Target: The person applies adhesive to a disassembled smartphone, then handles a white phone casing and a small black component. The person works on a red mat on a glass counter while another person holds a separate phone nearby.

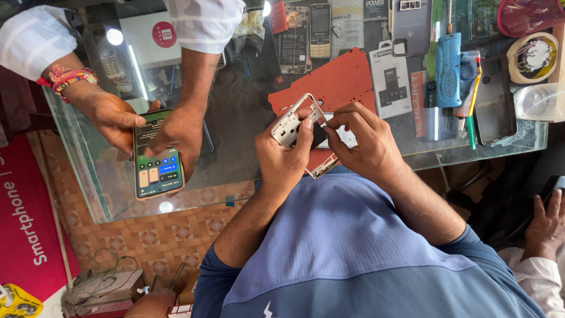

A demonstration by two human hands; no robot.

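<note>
Two hands on one phone frame (297, 126) here, held just above the near edge of the glass table (235, 135). Left hand (282, 156) is clamped round the frame's left side, thumb over its edge. Right hand (365, 144) pinches the frame's right side with its fingertips (332, 125), so the frame sits between both grips. Red mat (341, 82) lies right behind it. Far right there's a pink mesh basket (529, 15), can't tell what's in it, with a tape roll (534, 57) beside it. Off left, another person's hands hold a lit phone (157, 156).
</note>
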